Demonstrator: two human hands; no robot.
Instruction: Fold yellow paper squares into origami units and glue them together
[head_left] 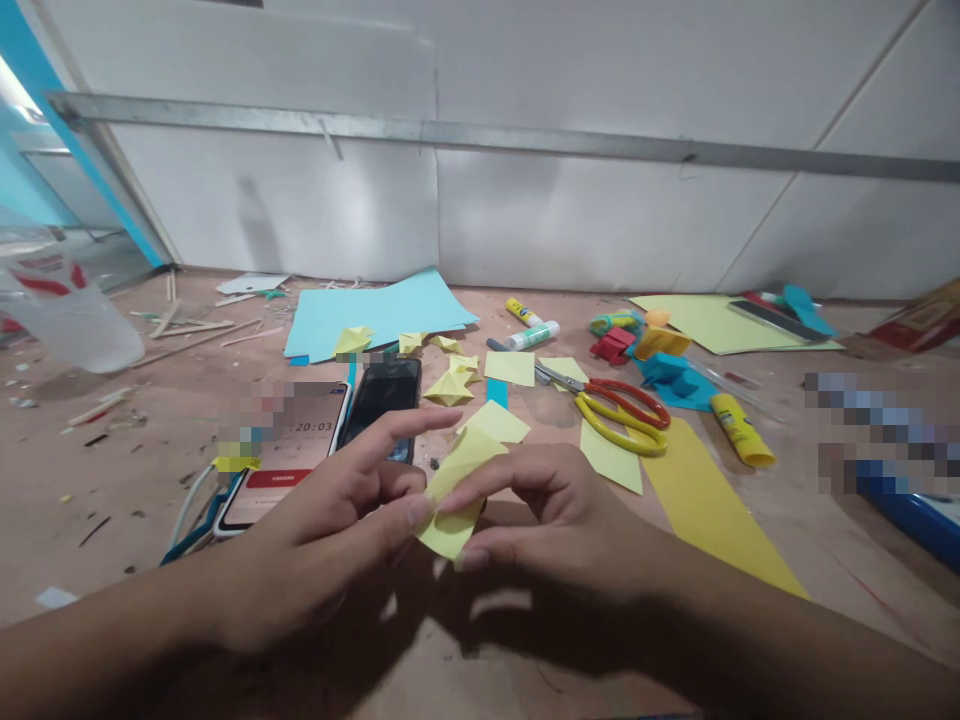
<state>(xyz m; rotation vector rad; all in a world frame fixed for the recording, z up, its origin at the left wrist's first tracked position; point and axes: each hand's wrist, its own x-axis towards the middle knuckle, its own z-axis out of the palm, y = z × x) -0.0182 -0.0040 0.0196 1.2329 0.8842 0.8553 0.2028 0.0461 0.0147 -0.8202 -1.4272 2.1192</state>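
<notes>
My left hand and my right hand meet near the table's front and both pinch a small folded piece of yellow paper. The left thumb and a finger press its left edge, while the index finger stretches out above it. The right index finger and thumb grip its right side. The paper is held just above the brown table. Several small folded yellow pieces lie further back.
Two phones lie just behind my left hand. Red and yellow scissors, glue sticks, yellow paper strips and a light blue sheet are spread across the table. A clear plastic cup lies at the left.
</notes>
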